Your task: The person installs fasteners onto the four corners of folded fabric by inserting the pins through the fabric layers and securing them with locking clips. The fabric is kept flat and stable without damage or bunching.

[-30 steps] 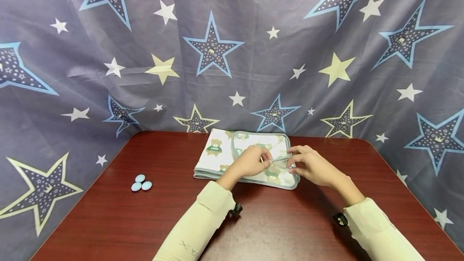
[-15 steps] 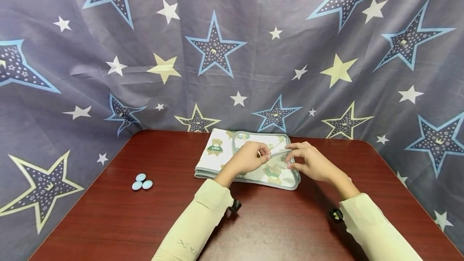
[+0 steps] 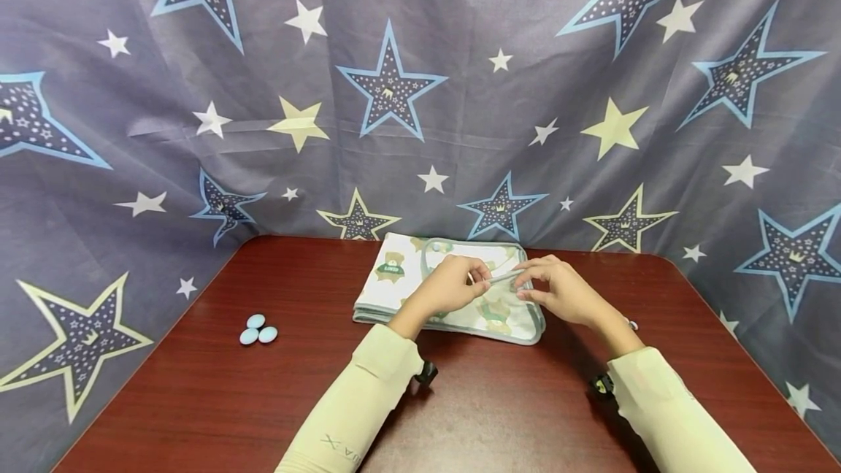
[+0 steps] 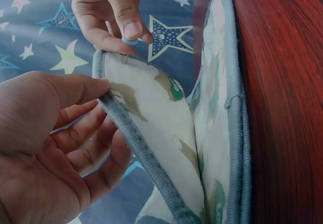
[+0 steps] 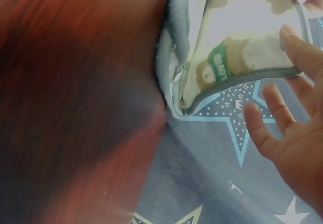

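A folded cloth point(image 3: 496, 318) with a bear print and grey-blue edging lies at the back of the table. My left hand point(image 3: 453, 285) pinches the edge of its raised top flap point(image 4: 151, 98) between thumb and forefinger, the other fingers loosely bent behind. Across from it, my right hand point(image 3: 558, 287) holds a small light-blue round cap point(image 4: 129, 41) between thumb and finger, right at the flap's corner. A thin metal pin point(image 4: 126, 58) shows on the cloth just below that cap. In the right wrist view the right thumb point(image 5: 298, 45) overlaps the flap's edge.
Three light-blue oval caps point(image 3: 249, 336) sit together on the left of the dark red table point(image 3: 315, 385). A small pale item point(image 3: 633, 325) shows beside the right wrist. Behind the table hangs a star-print curtain point(image 3: 460, 108).
The flap's edge has been raised a little by my left hand. My right hand has moved slightly left and up along that edge, its fingers closer together.
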The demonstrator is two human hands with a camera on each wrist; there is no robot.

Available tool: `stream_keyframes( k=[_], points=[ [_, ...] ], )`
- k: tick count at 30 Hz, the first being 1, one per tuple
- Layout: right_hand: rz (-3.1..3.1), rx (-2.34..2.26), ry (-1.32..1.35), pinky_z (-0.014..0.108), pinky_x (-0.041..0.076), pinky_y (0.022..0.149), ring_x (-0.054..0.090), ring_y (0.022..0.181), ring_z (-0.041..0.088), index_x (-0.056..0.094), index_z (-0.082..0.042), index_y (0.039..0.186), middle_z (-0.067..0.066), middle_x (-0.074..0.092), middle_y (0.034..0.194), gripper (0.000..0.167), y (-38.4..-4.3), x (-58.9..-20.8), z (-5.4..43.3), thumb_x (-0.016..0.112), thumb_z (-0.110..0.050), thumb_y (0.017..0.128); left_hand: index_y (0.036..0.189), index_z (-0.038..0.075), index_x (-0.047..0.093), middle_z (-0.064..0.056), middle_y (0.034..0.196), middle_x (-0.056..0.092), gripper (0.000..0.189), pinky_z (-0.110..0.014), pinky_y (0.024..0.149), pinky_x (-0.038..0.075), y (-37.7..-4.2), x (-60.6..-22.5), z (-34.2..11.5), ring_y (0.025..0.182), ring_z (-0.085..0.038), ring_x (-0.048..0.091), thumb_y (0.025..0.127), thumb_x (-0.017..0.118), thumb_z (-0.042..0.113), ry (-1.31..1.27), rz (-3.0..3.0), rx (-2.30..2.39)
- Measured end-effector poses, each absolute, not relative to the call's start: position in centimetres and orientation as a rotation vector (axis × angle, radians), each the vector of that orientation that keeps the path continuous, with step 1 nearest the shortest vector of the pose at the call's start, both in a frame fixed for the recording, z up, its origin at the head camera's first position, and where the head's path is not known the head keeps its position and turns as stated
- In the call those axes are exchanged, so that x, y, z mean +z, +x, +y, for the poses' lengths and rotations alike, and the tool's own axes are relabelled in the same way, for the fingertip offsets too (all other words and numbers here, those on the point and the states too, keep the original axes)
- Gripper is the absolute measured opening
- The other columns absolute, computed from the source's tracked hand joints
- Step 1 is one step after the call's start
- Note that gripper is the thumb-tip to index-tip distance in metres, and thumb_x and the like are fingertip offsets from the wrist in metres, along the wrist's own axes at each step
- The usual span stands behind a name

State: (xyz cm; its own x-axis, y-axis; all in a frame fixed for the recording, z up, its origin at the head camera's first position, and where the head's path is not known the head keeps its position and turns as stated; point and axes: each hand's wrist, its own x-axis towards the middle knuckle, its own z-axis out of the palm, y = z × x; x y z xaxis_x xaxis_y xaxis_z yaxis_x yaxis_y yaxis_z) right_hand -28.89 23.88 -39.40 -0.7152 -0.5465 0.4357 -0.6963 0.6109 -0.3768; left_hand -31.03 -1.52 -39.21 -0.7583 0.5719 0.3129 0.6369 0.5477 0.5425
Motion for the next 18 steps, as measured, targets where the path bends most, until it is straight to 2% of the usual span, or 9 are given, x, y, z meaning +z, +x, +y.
stream_keyframes(
  k=[7, 13, 18],
  points=[
    [-2.48, 0.82, 0.96, 0.046, 0.051, 0.086, 0.066, 0.096, 0.026, 0.079, -0.009, 0.096, 0.002, 0.076, 0.098, 0.015, -28.9, -39.35, 23.3, 0.084, -0.005, 0.082, 0.096, 0.013, 0.073, 0.005, 0.081, 0.067, 0.004, -0.024, 0.068, 0.049, -31.04, -39.1, -1.53, 0.069, -0.006, 0.06, 0.095, 0.069, 0.014, -1.073, -2.67, -1.001],
    [-2.448, 0.847, 0.902, 0.042, 0.052, 0.08, 0.063, 0.088, 0.018, 0.079, -0.009, 0.094, 0.003, 0.076, 0.094, 0.014, -29.14, -39.66, 23.01, 0.084, -0.006, 0.082, 0.098, 0.012, 0.073, 0.004, 0.084, 0.069, 0.005, -0.022, 0.07, 0.049, -31.04, -39.04, -1.43, 0.069, -0.005, 0.061, 0.095, 0.07, 0.014, -1.085, -2.693, -0.978],
    [-2.41, 0.846, 0.898, 0.044, 0.051, 0.074, 0.059, 0.083, 0.013, 0.077, -0.013, 0.092, 0.0, 0.074, 0.088, 0.013, -29.22, -39.67, 22.86, 0.085, -0.008, 0.082, 0.097, 0.012, 0.073, 0.004, 0.083, 0.069, 0.004, -0.023, 0.069, 0.049, -31.02, -38.99, -1.42, 0.069, -0.005, 0.061, 0.095, 0.07, 0.014, -1.087, -2.689, -0.982]
  ],
)
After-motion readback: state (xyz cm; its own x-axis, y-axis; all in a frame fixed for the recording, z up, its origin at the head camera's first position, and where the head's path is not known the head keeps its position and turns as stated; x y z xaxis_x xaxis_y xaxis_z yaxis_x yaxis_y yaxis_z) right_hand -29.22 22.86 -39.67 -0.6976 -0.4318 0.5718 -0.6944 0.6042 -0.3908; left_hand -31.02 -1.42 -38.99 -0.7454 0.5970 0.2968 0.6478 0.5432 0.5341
